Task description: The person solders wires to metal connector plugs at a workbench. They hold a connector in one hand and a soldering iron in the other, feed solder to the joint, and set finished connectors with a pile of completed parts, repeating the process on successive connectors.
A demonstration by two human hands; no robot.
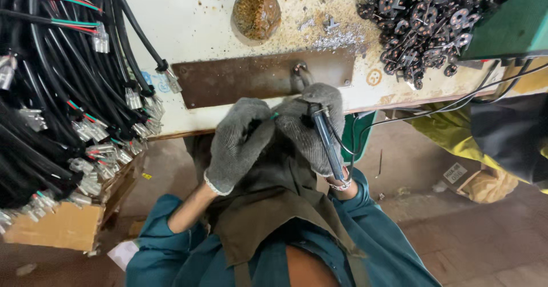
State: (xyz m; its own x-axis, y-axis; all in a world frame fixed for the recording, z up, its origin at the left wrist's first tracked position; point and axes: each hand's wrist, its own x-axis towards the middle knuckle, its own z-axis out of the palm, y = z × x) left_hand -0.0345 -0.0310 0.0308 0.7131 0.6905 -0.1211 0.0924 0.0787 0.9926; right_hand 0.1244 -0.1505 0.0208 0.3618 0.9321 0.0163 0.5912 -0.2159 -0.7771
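Both my hands wear grey knit gloves and meet just below a brown metal plate (251, 78) fixed to the pale workbench (188, 18). My right hand (311, 124) grips a dark pen-shaped tool (328, 144) with a black cord (399, 115) running off to the right; its tip points up toward a small metal fitting (299, 70) on the plate. My left hand (237, 141) is curled against the right one, pinching something small with a green wire end (274, 115); what it pinches is mostly hidden.
A thick bundle of black cables with metal terminals (68, 104) hangs at the left over a cardboard box (57, 227). A heap of small dark metal pieces (422, 18) lies at the top right. A rusty rounded lump (256, 11) sits on the bench.
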